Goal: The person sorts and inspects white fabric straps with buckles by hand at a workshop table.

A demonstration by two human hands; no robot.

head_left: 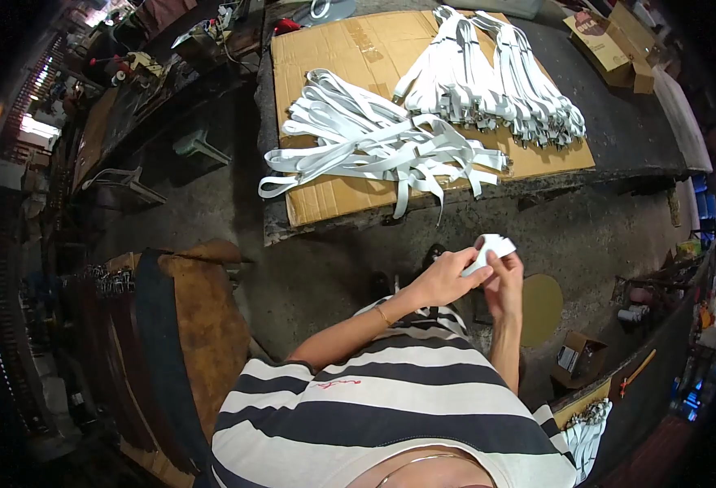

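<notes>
My left hand point(446, 275) and my right hand point(506, 281) meet in front of my chest, both pinching a short folded piece of white strap point(492, 246). The strap sticks up between the fingertips. On the bench beyond lies a sheet of cardboard point(325, 57). On it rest a loose heap of white straps point(366, 142) and, farther back, a neater bundle of straps with metal clips point(496, 81).
The dark workbench edge point(618, 175) runs across in front of me. A small cardboard box point(610, 45) sits at the back right. Another open box point(579, 358) stands on the floor at right. A wooden seat point(203, 317) is at my left, with cluttered shelves behind.
</notes>
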